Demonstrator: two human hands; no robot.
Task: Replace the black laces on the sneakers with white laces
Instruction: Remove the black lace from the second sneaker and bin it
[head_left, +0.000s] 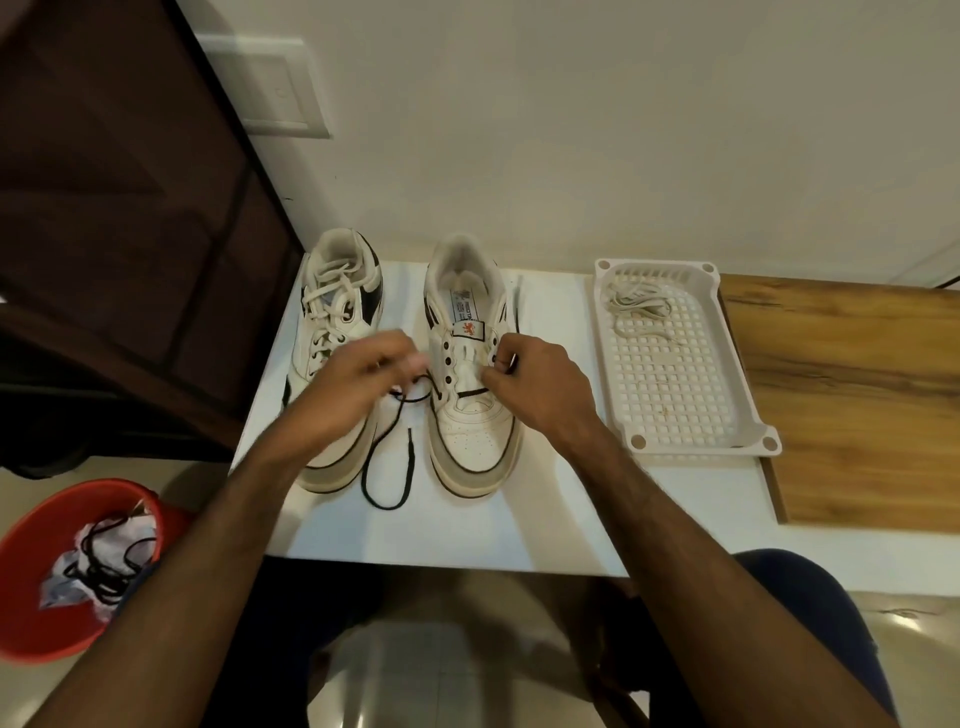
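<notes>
A white board (467, 530) lies on a wooden table (852, 395) against a pale wall (571, 130). Two sneakers (467, 364) stand at its back edge, the left one white-laced. The left hand (358, 384) and right hand (540, 384) pinch the black lace (389, 473) at the right sneaker. White laces (636, 304) lie in a tray (675, 374) at the board's right edge. A red bucket (62, 566) sits on the floor.

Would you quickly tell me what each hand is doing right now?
Left hand: pinches the black lace.
Right hand: pinches the black lace at the right sneaker's eyelets.
</notes>
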